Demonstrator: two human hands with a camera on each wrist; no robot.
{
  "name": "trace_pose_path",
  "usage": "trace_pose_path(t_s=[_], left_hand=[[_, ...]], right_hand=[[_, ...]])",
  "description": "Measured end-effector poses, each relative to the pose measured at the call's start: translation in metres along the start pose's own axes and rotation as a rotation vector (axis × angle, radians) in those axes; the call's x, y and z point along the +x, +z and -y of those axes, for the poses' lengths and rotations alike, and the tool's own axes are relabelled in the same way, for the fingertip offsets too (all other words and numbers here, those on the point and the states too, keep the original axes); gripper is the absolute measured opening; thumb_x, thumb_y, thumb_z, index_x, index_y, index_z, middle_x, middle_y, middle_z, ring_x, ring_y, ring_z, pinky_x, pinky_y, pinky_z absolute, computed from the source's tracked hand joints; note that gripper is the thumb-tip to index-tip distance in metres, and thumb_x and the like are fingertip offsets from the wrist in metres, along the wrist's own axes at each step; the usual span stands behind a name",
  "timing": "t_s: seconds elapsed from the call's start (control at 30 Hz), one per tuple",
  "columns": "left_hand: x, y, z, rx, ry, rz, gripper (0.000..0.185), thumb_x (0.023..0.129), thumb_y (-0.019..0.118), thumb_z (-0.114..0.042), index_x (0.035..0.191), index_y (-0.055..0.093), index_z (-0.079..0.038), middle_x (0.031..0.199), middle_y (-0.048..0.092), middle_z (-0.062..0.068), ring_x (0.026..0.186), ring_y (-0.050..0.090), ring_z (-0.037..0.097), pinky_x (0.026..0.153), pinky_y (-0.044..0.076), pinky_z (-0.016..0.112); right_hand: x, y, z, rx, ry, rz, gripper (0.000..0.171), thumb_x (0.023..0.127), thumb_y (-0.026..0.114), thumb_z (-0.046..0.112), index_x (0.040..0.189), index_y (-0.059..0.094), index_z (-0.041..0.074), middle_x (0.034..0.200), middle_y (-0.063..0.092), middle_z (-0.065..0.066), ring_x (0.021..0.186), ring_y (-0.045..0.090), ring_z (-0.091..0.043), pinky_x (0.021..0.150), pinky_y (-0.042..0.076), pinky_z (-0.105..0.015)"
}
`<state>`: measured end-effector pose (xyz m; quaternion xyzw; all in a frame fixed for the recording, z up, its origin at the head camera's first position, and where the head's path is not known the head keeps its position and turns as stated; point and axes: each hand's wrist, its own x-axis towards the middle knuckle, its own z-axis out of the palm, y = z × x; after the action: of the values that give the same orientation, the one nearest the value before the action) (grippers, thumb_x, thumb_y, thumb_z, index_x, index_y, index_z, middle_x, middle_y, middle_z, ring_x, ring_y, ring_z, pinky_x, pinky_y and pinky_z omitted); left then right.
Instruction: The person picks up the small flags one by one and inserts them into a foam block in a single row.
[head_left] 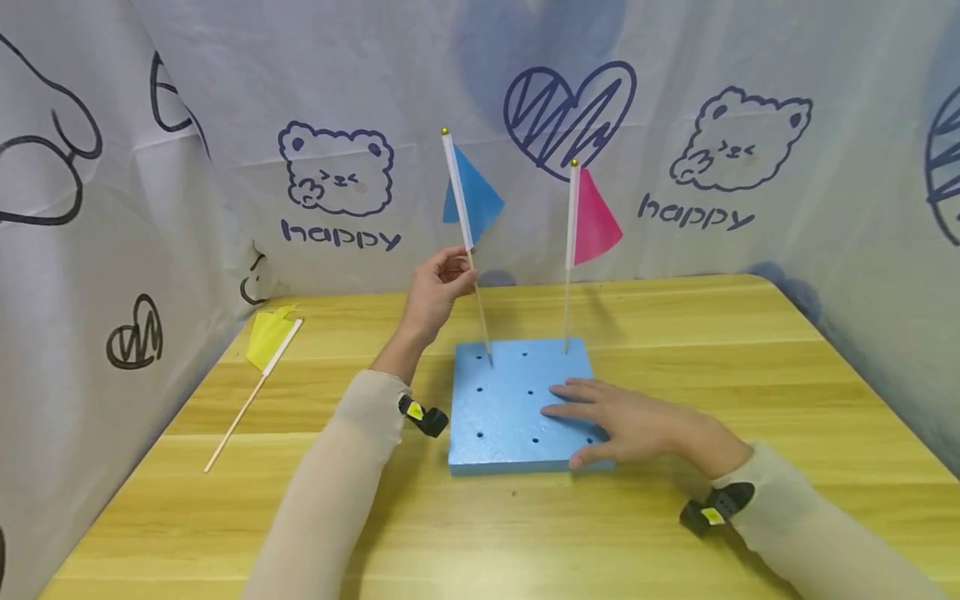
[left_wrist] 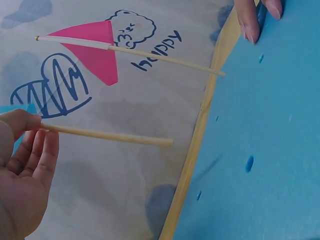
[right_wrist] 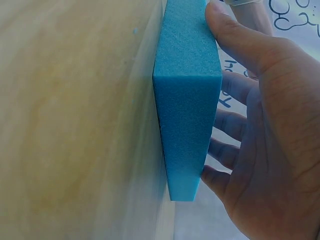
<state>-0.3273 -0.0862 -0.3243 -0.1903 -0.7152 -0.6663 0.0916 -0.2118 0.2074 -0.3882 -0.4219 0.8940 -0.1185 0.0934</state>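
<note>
My left hand [head_left: 435,293] pinches the wooden stick of a small blue flag [head_left: 480,200] just under its white sleeve. The stick [left_wrist: 110,135] leans a little, and its lower end hangs free above the blue foam block [head_left: 502,417], apart from the surface. Several small holes dot the block's top. My right hand [head_left: 626,421] rests with spread fingers on the block's right side, the thumb [right_wrist: 232,27] by its near edge. A pink flag [head_left: 597,221] stands upright in the block's far right corner.
On the left of the wooden table [head_left: 675,325] lies a yellow flag [head_left: 268,342], its stick [head_left: 236,423] slanting toward the near edge. A white curtain [head_left: 337,67] printed with bears and hearts hangs behind and along the left side.
</note>
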Motion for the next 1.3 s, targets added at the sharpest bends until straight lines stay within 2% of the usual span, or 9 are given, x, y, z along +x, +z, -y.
trace_pose_path(t_s=[0.17,0.3,0.5,0.73,0.97,1.2,1.3], left_hand=[[0.005,0.007,0.003,-0.019,-0.034,0.067,0.037,0.095,0.063,-0.004,0.131,0.056,0.000,0.103,0.059,0.011,0.092,0.063,0.023,0.086,0.056,0.035],[0.008,0.012,0.005,-0.031,-0.031,0.105,0.034,0.095,0.063,-0.005,0.129,0.058,-0.003,0.105,0.058,0.013,0.098,0.061,0.031,0.086,0.056,0.036],[0.014,0.023,0.008,-0.018,-0.022,0.118,0.029,0.096,0.062,-0.005,0.125,0.062,-0.003,0.104,0.058,0.013,0.094,0.061,0.025,0.087,0.056,0.041],[0.020,0.036,0.014,-0.025,-0.059,0.134,0.028,0.096,0.062,-0.005,0.124,0.063,-0.003,0.104,0.059,0.014,0.105,0.058,0.041,0.083,0.057,0.035],[0.024,0.046,0.022,-0.024,-0.083,0.133,0.028,0.096,0.062,-0.006,0.124,0.063,-0.004,0.106,0.059,0.013,0.097,0.061,0.027,0.083,0.057,0.035],[0.026,0.050,0.031,0.004,-0.082,0.149,0.028,0.096,0.062,-0.005,0.123,0.063,-0.003,0.102,0.060,0.013,0.098,0.062,0.032,0.081,0.058,0.034],[0.025,0.049,0.034,-0.002,-0.082,0.158,0.028,0.096,0.063,-0.005,0.123,0.063,-0.002,0.101,0.060,0.013,0.096,0.062,0.030,0.082,0.058,0.035]], right_hand=[[0.000,-0.001,0.000,0.001,0.006,0.003,0.080,0.085,0.054,0.072,0.151,0.040,0.028,0.158,0.028,-0.005,0.146,0.018,-0.033,0.114,0.023,-0.057],[0.001,-0.001,0.000,0.007,0.011,0.002,0.079,0.085,0.055,0.070,0.151,0.040,0.028,0.159,0.028,-0.004,0.146,0.018,-0.033,0.114,0.023,-0.057],[0.001,-0.002,0.000,0.010,0.006,0.001,0.078,0.086,0.056,0.068,0.150,0.041,0.027,0.158,0.028,-0.005,0.146,0.018,-0.033,0.114,0.022,-0.057],[0.001,-0.002,0.000,0.010,0.007,0.000,0.078,0.086,0.057,0.068,0.150,0.041,0.027,0.158,0.029,-0.005,0.146,0.018,-0.033,0.114,0.023,-0.058],[0.002,-0.001,0.000,0.018,0.015,0.010,0.078,0.086,0.056,0.068,0.151,0.040,0.028,0.159,0.028,-0.004,0.146,0.017,-0.033,0.113,0.023,-0.058],[0.001,-0.002,0.001,0.007,0.004,0.005,0.078,0.086,0.055,0.069,0.150,0.041,0.027,0.158,0.028,-0.005,0.146,0.018,-0.034,0.114,0.023,-0.058],[0.001,-0.002,0.001,0.010,0.004,0.009,0.079,0.086,0.055,0.070,0.150,0.041,0.027,0.158,0.028,-0.005,0.146,0.018,-0.034,0.114,0.023,-0.058]])
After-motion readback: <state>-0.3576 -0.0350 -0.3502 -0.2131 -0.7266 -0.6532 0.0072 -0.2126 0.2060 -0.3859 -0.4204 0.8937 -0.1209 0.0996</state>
